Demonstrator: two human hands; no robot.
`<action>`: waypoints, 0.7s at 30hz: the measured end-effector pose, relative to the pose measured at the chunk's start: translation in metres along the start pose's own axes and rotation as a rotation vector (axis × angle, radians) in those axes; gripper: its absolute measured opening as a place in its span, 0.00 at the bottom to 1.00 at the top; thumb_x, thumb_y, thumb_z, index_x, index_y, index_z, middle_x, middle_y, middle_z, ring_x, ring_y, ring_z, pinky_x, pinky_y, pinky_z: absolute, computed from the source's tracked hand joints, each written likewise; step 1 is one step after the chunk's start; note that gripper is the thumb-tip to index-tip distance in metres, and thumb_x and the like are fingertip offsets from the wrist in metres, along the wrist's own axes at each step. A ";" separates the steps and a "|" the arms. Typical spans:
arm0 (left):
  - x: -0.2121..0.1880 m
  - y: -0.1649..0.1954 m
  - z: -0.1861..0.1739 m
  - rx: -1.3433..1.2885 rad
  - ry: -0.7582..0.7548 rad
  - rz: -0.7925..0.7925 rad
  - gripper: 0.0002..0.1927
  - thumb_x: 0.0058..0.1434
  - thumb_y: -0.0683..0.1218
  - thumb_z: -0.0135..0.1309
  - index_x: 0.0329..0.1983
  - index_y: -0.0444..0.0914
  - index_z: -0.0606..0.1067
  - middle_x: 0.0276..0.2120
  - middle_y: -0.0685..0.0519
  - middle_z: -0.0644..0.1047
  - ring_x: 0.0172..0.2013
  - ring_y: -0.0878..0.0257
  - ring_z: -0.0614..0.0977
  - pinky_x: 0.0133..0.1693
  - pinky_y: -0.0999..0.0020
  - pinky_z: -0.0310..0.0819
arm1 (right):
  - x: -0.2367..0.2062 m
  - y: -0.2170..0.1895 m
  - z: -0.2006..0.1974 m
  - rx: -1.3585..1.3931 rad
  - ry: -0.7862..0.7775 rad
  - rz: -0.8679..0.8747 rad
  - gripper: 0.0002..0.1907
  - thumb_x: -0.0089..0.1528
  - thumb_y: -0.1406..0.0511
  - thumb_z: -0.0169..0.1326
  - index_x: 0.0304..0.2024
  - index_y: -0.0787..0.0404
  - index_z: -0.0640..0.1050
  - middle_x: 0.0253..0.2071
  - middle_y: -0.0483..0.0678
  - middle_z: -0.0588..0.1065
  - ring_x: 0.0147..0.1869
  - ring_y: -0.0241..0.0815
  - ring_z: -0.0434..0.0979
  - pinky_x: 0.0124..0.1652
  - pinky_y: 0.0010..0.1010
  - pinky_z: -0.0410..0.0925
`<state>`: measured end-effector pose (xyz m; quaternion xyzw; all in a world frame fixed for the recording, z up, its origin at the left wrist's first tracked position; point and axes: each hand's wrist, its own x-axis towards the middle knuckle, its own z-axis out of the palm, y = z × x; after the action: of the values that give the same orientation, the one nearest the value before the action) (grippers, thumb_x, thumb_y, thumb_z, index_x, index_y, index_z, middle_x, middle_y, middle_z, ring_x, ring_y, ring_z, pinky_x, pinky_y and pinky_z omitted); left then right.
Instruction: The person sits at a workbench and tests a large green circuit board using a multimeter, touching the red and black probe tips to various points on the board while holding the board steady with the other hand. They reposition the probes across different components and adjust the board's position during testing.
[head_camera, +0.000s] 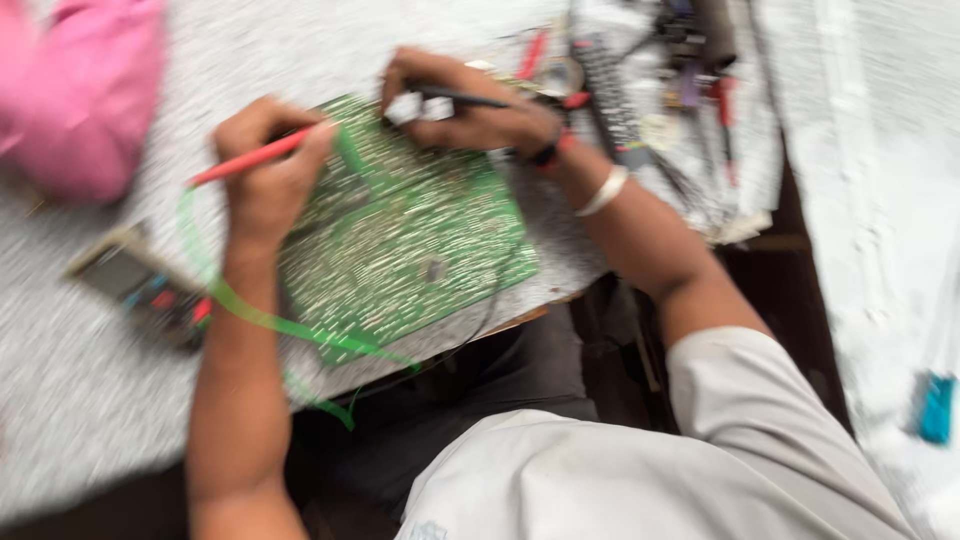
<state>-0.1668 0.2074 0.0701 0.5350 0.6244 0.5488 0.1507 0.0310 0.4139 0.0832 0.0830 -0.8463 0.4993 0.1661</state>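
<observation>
Head cam, looking down, pic blurred. Green circuit board lies flat on the speckled grey bench, near its front edge, roughly mid-bench, copper-trace side up.

Left hand sits over the board's far-left corner, fingers pressed together around a red probe, pencil-style; the probe's tip end reaches the board's far edge, its tail sticks out to the left.

Right hand is at the board's far-right corner, fingers pinching a black probe that lies across the knuckles, tip end toward a small white part there. Silver bangle on that wrist, w/ a dark band nearer the hand.

A green ribbon loops from the board's left side down past the front edge. A thin black lead curves off the board's front-right side.

Multimeter rests left of the board, just beside the left forearm. Pink cloth at far-left corner. Heap of tools and wires at far-right corner. Blue object lies on a white surface at right, too blurred to tell its kind.
</observation>
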 end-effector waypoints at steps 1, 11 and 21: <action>-0.002 0.001 -0.001 -0.061 -0.006 -0.040 0.05 0.69 0.38 0.64 0.39 0.32 0.79 0.31 0.54 0.79 0.31 0.70 0.78 0.35 0.73 0.71 | -0.001 0.000 0.001 -0.019 0.013 -0.024 0.15 0.63 0.74 0.56 0.52 0.62 0.74 0.51 0.47 0.72 0.57 0.39 0.74 0.58 0.31 0.71; -0.002 0.002 -0.006 -0.030 0.010 -0.124 0.05 0.65 0.39 0.65 0.37 0.33 0.80 0.30 0.55 0.79 0.30 0.72 0.76 0.33 0.75 0.69 | 0.011 0.005 0.008 0.019 0.043 -0.006 0.12 0.65 0.72 0.57 0.51 0.61 0.74 0.50 0.45 0.74 0.55 0.37 0.76 0.45 0.27 0.72; -0.002 0.002 -0.001 -0.072 0.010 -0.138 0.05 0.67 0.38 0.64 0.38 0.32 0.79 0.29 0.55 0.79 0.29 0.71 0.77 0.33 0.75 0.70 | 0.005 0.006 0.008 0.037 0.050 0.013 0.11 0.66 0.72 0.57 0.51 0.60 0.74 0.49 0.45 0.75 0.52 0.34 0.77 0.45 0.27 0.73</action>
<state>-0.1656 0.2046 0.0715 0.4825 0.6404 0.5617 0.2040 0.0229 0.4095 0.0766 0.0683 -0.8329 0.5180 0.1823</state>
